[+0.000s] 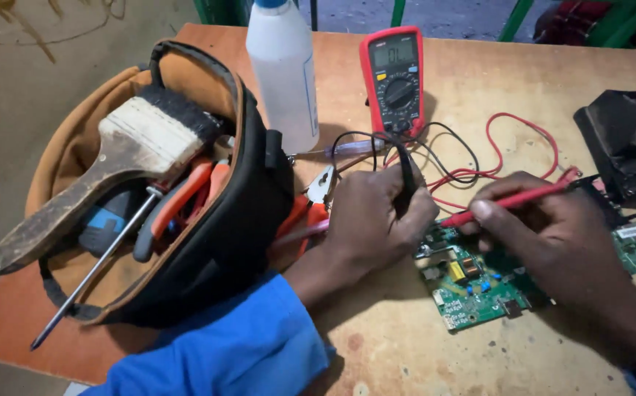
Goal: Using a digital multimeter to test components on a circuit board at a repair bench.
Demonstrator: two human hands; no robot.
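Note:
A green circuit board (472, 290) lies on the wooden table (538, 81). My left hand (376, 216) grips a black test probe (407, 172) and holds it down at the board's left edge. My right hand (545, 227) holds a red test probe (516, 199) like a pen, its tip pointing left onto the board. Red and black leads (479, 158) run from the probes back to a red multimeter (393, 79) at the table's far side.
An open tool bag (237, 220) at the left holds a paint brush (112, 165), a screwdriver and orange-handled pliers. A white plastic bottle (283, 70) stands beside the multimeter. A black device (629, 143) sits at the right edge. Orange pliers (310, 205) lie by the bag.

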